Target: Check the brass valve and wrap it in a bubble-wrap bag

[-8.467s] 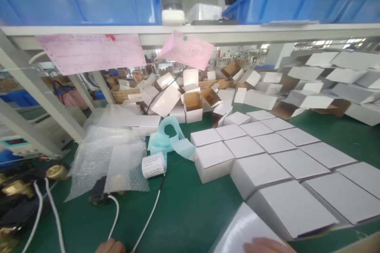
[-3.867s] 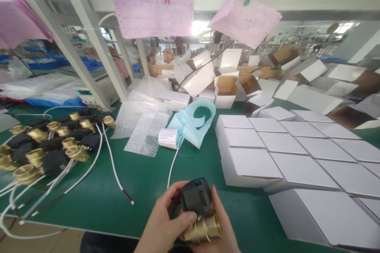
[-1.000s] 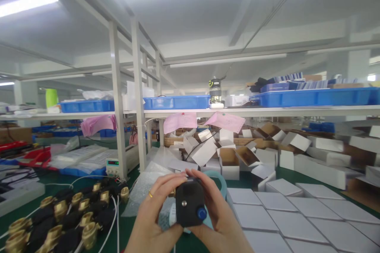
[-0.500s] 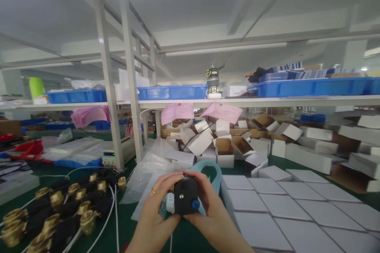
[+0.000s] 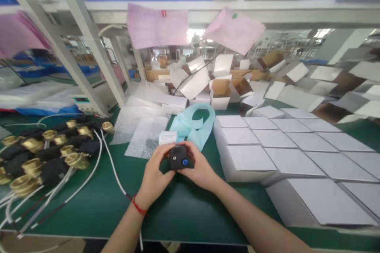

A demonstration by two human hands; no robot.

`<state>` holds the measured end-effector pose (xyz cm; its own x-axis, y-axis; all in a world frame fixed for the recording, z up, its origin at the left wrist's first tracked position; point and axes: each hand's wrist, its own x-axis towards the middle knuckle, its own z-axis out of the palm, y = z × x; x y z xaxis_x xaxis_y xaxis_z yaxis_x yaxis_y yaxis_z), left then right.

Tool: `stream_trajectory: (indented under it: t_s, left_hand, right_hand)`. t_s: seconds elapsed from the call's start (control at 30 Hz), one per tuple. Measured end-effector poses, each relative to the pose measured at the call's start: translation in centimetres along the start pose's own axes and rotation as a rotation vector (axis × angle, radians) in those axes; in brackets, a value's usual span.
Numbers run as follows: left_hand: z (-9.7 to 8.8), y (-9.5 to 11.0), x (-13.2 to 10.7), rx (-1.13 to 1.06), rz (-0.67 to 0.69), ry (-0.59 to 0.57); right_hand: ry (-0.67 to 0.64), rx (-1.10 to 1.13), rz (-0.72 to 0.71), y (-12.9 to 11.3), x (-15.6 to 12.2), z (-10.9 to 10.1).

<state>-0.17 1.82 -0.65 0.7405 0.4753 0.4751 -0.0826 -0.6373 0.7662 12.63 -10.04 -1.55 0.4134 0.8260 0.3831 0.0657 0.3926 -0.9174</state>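
Observation:
Between my two hands, low over the green bench, is a motorized ball valve [image 5: 178,159], its black housing facing me with a blue round knob and a small silver screw. My left hand [image 5: 154,172] wraps its left side, and my right hand [image 5: 199,169] closes round its right side. The fingers hide most of its back and underside. Just beyond my fingertips, white printed labels [image 5: 168,137] lie by a loosely coiled pale teal strip [image 5: 204,128]. Left of my hands lie several similar valves [image 5: 75,160] with brass bodies, black housings and white cables.
White closed boxes [image 5: 252,158] stand in rows on the right of the green bench [image 5: 184,213]. Clear bubble bags [image 5: 147,134] lie behind my left hand. Open white cartons [image 5: 221,87] pile up at the back, below a shelf [image 5: 196,16] with pink sheets. A power supply [image 5: 86,102] stands at back left.
The view has tilted down, showing more bench and less ceiling. Both hands still hold the valve, which now appears smaller and higher in the picture.

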Motion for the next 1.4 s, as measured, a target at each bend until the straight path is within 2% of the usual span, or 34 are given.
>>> stream_trajectory:
  t_s: [0.3,0.7,1.4]
  left_hand:
    - [-0.4,-0.4,-1.3,0.022,-0.003,-0.023]
    - [-0.3,-0.7,-1.3,0.025,-0.085,-0.071]
    - [-0.2,-0.7,-1.2,0.032,-0.089,-0.092]
  right_hand:
    - [0.0,-0.015,0.029,1.1,-0.9,0.3]
    - [0.028,-0.066,0.095,1.2,-1.2,0.4]
    - [0.005,-0.119,0.061,0.9,-1.1,0.4]
